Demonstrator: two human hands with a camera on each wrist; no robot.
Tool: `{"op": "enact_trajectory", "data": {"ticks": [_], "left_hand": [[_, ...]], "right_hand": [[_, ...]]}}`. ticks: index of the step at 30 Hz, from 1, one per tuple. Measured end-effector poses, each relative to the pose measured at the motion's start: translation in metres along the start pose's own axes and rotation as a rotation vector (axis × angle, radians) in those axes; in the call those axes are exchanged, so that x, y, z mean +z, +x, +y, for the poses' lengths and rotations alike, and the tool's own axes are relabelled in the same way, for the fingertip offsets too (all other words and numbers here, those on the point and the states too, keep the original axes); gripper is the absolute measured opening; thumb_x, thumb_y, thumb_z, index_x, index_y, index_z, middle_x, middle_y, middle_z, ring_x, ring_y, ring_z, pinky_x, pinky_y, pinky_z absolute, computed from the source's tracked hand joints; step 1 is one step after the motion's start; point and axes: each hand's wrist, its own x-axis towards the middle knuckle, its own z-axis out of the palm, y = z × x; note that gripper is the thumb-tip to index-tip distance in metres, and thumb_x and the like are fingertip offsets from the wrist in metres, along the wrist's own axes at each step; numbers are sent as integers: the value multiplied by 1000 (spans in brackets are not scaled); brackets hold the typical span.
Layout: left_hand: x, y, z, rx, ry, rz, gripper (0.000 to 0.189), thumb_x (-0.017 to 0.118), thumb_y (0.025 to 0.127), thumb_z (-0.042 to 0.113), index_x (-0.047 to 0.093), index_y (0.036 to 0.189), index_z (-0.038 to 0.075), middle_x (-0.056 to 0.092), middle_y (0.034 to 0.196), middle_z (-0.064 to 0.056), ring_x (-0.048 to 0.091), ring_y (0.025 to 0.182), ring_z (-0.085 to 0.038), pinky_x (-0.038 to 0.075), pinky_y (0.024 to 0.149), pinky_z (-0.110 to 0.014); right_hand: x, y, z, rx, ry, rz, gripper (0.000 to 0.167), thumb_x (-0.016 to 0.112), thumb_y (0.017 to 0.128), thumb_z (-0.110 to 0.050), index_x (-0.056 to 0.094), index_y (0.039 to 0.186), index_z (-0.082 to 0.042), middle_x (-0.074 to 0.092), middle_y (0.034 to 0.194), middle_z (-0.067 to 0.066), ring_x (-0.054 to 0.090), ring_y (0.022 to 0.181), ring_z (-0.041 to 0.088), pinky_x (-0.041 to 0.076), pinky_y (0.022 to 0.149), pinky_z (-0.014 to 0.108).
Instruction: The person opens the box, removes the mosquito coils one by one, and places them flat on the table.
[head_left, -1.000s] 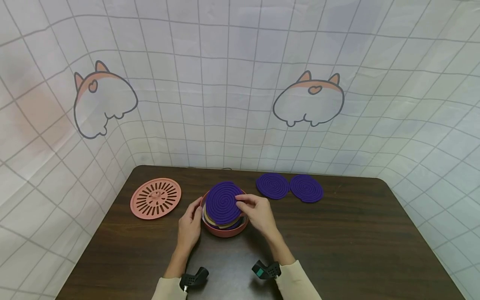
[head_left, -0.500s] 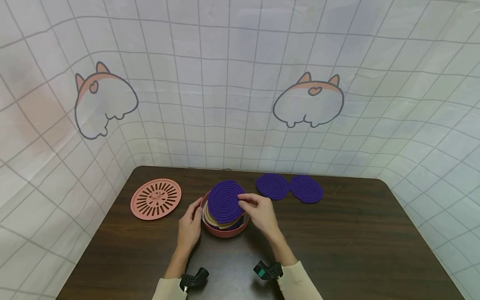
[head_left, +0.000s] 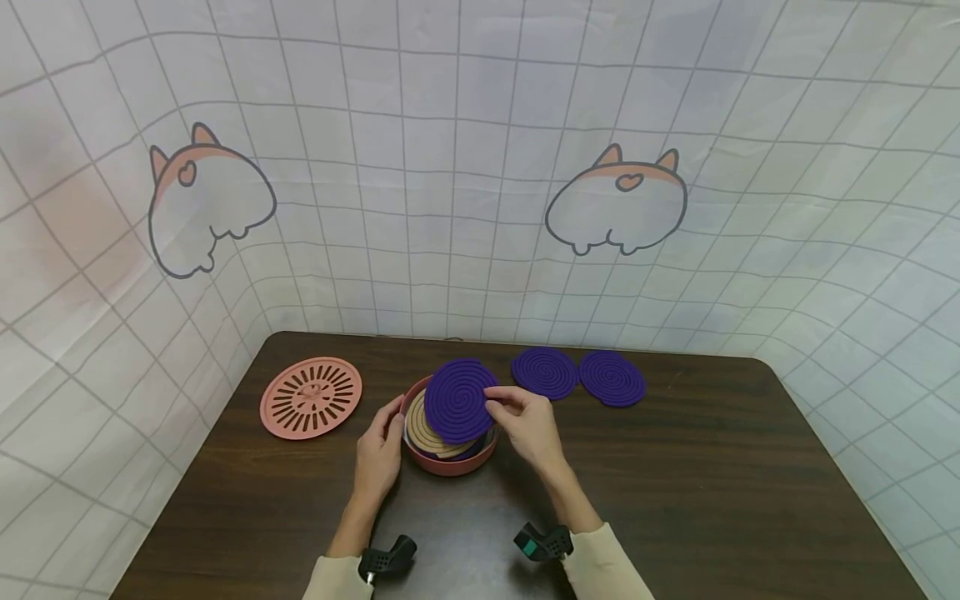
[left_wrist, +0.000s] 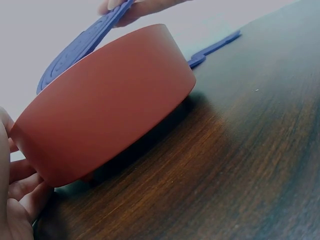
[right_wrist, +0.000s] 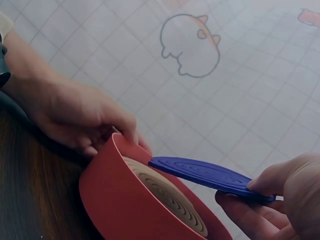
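Your right hand (head_left: 528, 423) pinches the edge of a purple spiral disc (head_left: 459, 402), and your left hand (head_left: 379, 454) is curled round the side of a red bowl (head_left: 447, 468); the brown counter (head_left: 690, 492) spreads beneath; the bowl stands between your hands, a pink slotted lid (head_left: 311, 398) lying well apart to your left; the held disc tilts over the bowl, reaching leftward from your right hand's grip; beneath it, inside the bowl, lies a beige spiral disc (head_left: 422, 432); two more purple discs (head_left: 545, 373) lie side by side beyond your right hand.
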Motion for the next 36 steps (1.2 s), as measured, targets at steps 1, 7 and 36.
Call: {"op": "enact_trajectory", "data": {"ticks": [1, 7, 36], "left_hand": [[0, 0, 0, -1, -1, -1, 38, 49, 106, 29, 58, 141, 20, 60, 143, -5, 53, 137, -24, 42, 114, -48], [0, 1, 0, -2, 0, -5, 38, 48, 106, 30, 57, 142, 19, 59, 145, -6, 51, 138, -25, 40, 115, -49], [-1, 1, 1, -40, 2, -25, 40, 46, 107, 33, 55, 144, 20, 56, 147, -6, 48, 141, -26, 39, 116, -51]], "right_hand": [[-1, 0, 1, -6, -4, 6, 17, 72, 89, -3, 76, 105, 1, 75, 91, 20, 65, 65, 5, 58, 61, 24], [-10, 0, 1, -14, 1, 24, 16, 71, 90, -3, 77, 105, -1, 75, 87, 19, 66, 64, 8, 61, 62, 32], [-51, -10, -23, 31, -44, 135, 19, 69, 90, 2, 74, 107, 8, 74, 92, 28, 59, 61, -5, 44, 53, 15]]}}
